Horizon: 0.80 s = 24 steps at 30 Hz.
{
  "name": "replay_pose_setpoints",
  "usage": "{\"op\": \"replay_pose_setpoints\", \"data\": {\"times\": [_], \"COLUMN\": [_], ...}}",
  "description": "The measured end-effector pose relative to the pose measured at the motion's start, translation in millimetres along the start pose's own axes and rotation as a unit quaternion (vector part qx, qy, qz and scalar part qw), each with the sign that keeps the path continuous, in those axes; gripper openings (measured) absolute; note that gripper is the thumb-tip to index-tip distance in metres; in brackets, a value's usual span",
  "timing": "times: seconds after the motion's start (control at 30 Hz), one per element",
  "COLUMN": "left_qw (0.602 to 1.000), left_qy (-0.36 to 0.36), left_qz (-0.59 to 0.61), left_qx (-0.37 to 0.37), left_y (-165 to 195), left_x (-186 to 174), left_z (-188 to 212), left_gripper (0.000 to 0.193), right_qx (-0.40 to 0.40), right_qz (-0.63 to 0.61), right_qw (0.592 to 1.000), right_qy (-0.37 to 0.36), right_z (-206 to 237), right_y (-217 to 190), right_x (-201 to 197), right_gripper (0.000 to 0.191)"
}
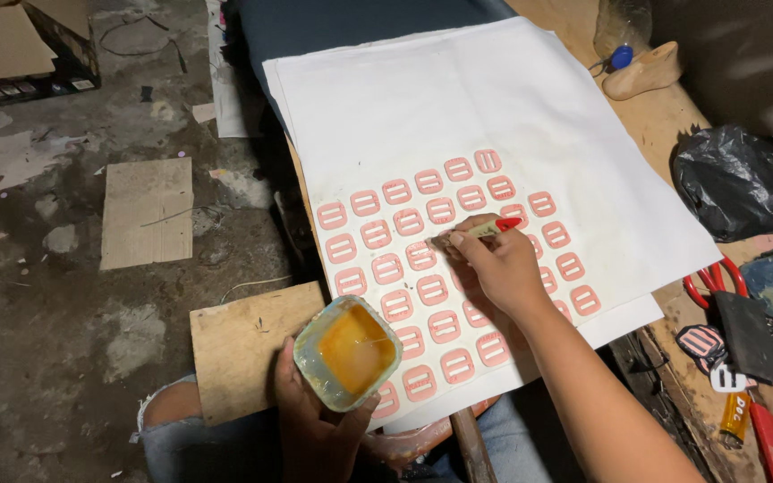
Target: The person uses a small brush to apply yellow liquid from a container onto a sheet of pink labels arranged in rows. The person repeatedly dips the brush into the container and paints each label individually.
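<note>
My left hand point(315, 420) holds a small square tub of amber glue point(348, 351) at the near edge of the white sheet point(458, 98). My right hand point(498, 264) grips a small brush with a red handle point(485, 230), its tip touching one of the pink buckle-shaped pieces point(421, 257). Several rows of these pink pieces point(445, 210) lie flat on the sheet.
A wooden board point(239, 349) lies under the sheet's near left corner. Right of the sheet are red-handled scissors point(713, 279), a black plastic bag point(734, 179), a wooden shoe last point(641, 72), a plastic bottle point(621, 27) and small tools. Cardboard point(147, 210) lies on the dirty floor at left.
</note>
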State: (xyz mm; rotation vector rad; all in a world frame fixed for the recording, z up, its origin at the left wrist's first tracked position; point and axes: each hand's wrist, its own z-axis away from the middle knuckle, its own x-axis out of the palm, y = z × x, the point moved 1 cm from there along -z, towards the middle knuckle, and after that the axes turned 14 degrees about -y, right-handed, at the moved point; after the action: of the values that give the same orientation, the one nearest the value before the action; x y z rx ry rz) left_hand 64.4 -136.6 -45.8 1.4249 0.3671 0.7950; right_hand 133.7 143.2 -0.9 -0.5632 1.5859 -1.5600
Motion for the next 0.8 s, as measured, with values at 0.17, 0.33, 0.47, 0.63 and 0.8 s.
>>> {"op": "replay_pose_setpoints", "data": {"times": [0.17, 0.33, 0.47, 0.63, 0.8], "left_qw": [0.999, 0.998, 0.998, 0.999, 0.999], "left_qy": [-0.022, -0.036, -0.048, -0.039, -0.032], "left_qz": [0.019, 0.015, 0.008, -0.013, -0.018], "left_qx": [0.019, 0.041, 0.044, 0.026, 0.012], "left_y": [3, 5, 7, 5, 4], "left_x": [3, 7, 6, 6, 4], "left_z": [1, 0, 1, 0, -2], "left_gripper": [0.117, 0.116, 0.115, 0.116, 0.117], "right_qx": [0.027, 0.042, 0.094, 0.094, 0.059], "right_qz": [0.215, 0.429, 0.215, -0.091, 0.209], "right_qw": [0.976, 0.900, 0.967, 0.988, 0.973], "right_qy": [0.001, -0.063, -0.103, -0.085, -0.076], "right_z": [-3, -36, -52, -36, -24], "right_y": [-17, -32, -29, -26, -31], "right_x": [14, 34, 26, 0, 13], "right_gripper": [0.022, 0.028, 0.022, 0.013, 0.018]}}
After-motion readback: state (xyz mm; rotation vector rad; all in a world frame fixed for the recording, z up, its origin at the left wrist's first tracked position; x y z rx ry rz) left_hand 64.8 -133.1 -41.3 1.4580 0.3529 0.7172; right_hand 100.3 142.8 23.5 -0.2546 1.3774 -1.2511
